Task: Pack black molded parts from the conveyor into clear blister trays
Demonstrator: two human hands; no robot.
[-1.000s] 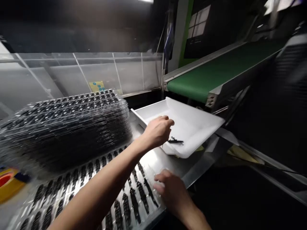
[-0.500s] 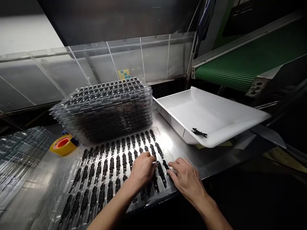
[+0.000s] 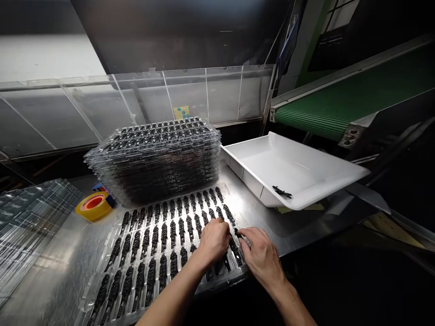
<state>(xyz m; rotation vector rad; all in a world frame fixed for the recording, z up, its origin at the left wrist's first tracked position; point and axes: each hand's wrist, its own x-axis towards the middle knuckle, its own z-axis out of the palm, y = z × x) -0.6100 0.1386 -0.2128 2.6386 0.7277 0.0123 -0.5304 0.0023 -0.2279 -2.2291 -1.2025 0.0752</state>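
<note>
A clear plastic tray point(image 3: 89, 290) lies in front of me, with rows of slim black molded parts point(image 3: 151, 276) in its slots. Over its right side is my left hand point(image 3: 214, 240), fingers curled and pressed together; whatever they hold is hidden. My right hand point(image 3: 261, 250) rests at the tray's right edge, thumb and fingers closed around the end of a black part point(image 3: 238, 232) in the last column. Between the two hands, another black part point(image 3: 235, 251) sits in its slot.
Behind the tray stands a tall stack of filled clear trays point(image 3: 163, 158). A white bin point(image 3: 306, 163) to the right holds a few black parts point(image 3: 282, 192). Yellow tape point(image 3: 93, 207) and more clear trays point(image 3: 30, 226) are at left. A green conveyor belt point(image 3: 356, 99) runs at upper right.
The whole view has shifted slightly. My right thumb and fingers have closed in on the black part at the tray's right edge. My left hand stays over nearly the same slots.
</note>
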